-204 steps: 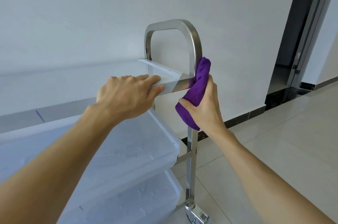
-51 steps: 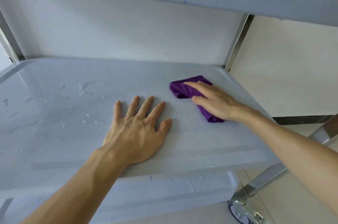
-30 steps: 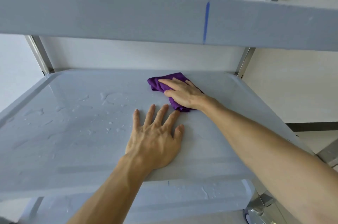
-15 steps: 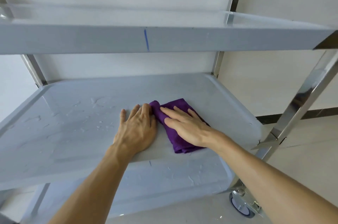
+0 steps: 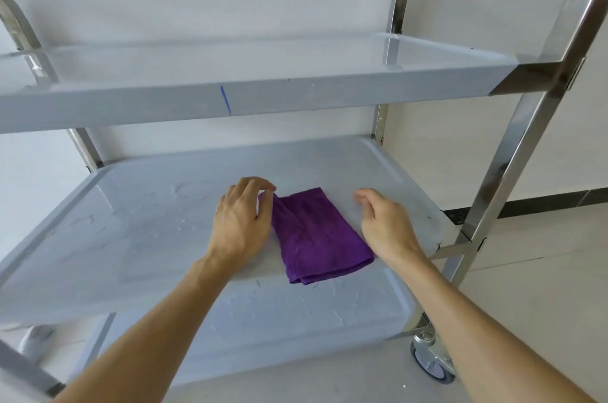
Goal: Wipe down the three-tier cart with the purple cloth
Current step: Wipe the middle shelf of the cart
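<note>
A metal post (image 5: pixel 84 147) is rising at the cart's left side, behind the shelves. The middle shelf (image 5: pixel 98 238) is showing water streaks and droplets across its left half. The top shelf (image 5: pixel 296 100) is spanning the view above it, with a blue mark (image 5: pixel 225 100) on its front edge. The left hand (image 5: pixel 238 221) is resting over the middle shelf, its thumb and fingertips pinching the far left corner of the cloth (image 5: pixel 316 235). The cloth, purple and folded, is lying flat on the middle shelf between the two hands, its near end reaching the shelf's front edge. The right hand (image 5: pixel 385 225) is hovering just beside the cloth's right edge, fingers loosely curled and holding nothing. The bottom shelf (image 5: pixel 296 320) is sitting below, also wet. At the right, the steel frame (image 5: pixel 513 139) is running down to a wheel (image 5: pixel 431 363) on the tiled floor (image 5: pixel 543 271).
</note>
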`<state>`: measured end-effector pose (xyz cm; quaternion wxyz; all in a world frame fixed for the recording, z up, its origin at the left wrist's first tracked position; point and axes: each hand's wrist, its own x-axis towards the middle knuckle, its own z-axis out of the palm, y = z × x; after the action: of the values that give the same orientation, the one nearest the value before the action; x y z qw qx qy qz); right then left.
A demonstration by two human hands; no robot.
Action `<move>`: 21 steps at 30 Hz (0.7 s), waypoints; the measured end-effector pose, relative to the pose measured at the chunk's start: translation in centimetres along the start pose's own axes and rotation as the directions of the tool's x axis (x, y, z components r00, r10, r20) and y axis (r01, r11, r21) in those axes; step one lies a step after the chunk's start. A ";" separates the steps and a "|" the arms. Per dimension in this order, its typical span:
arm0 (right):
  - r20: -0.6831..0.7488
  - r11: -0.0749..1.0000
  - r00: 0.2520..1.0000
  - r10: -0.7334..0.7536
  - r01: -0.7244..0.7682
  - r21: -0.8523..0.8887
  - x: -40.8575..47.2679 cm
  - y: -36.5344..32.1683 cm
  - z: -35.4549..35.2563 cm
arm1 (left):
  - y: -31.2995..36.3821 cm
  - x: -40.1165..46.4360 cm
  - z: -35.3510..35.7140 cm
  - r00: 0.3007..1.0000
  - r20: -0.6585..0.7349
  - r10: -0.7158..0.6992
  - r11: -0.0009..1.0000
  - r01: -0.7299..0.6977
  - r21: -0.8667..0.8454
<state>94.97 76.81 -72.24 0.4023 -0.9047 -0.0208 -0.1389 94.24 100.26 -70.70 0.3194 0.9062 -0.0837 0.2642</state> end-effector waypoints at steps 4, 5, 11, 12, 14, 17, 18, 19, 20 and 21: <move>-0.050 0.990 0.998 0.025 -0.017 0.141 0.4 0.7 -0.9 | 4.7 -0.1 2.7 0.939 0.304 0.161 0.979 -0.190 0.068; -0.058 0.988 0.998 0.024 -0.015 0.156 0.3 0.9 -1.1 | 5.4 -0.3 3.4 0.899 0.417 0.131 0.968 -0.206 0.141; -0.048 0.999 0.999 -0.007 0.008 0.034 0.4 1.0 -0.7 | 5.0 -2.5 3.7 0.792 0.609 0.047 0.876 -0.326 0.356; -0.025 0.999 0.999 -0.029 0.028 -0.031 0.4 0.9 -0.5 | 4.6 -3.0 3.3 0.793 0.601 0.096 0.850 -0.380 0.365; 0.027 0.981 0.996 -0.083 0.087 -0.173 0.3 0.7 -0.1 | 3.7 -4.0 2.7 0.796 0.584 0.157 0.798 -0.451 0.400; 0.060 0.955 0.990 -0.131 0.142 -0.260 0.1 0.4 0.1 | 3.0 -4.7 2.4 0.821 0.552 0.149 0.808 -0.423 0.410; 0.062 0.947 0.987 -0.149 0.160 -0.280 0.1 0.3 0.1 | 3.0 -4.7 2.5 0.827 0.542 0.150 0.811 -0.417 0.411; 0.061 0.938 0.984 -0.164 0.175 -0.299 0.0 0.3 0.1 | 3.1 -4.6 2.5 0.829 0.538 0.152 0.809 -0.417 0.413; 0.058 0.933 0.983 -0.174 0.183 -0.310 0.1 0.4 0.1 | 3.2 -4.6 2.5 0.827 0.541 0.153 0.806 -0.421 0.416; 0.052 0.931 0.983 -0.179 0.186 -0.313 0.0 0.4 0.0 | 3.1 -4.6 2.3 0.825 0.544 0.154 0.803 -0.425 0.418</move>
<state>95.06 76.55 -72.52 0.2372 -0.9531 -0.0865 -0.1671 90.35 96.34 -73.06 -0.0162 0.9695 -0.2281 0.0884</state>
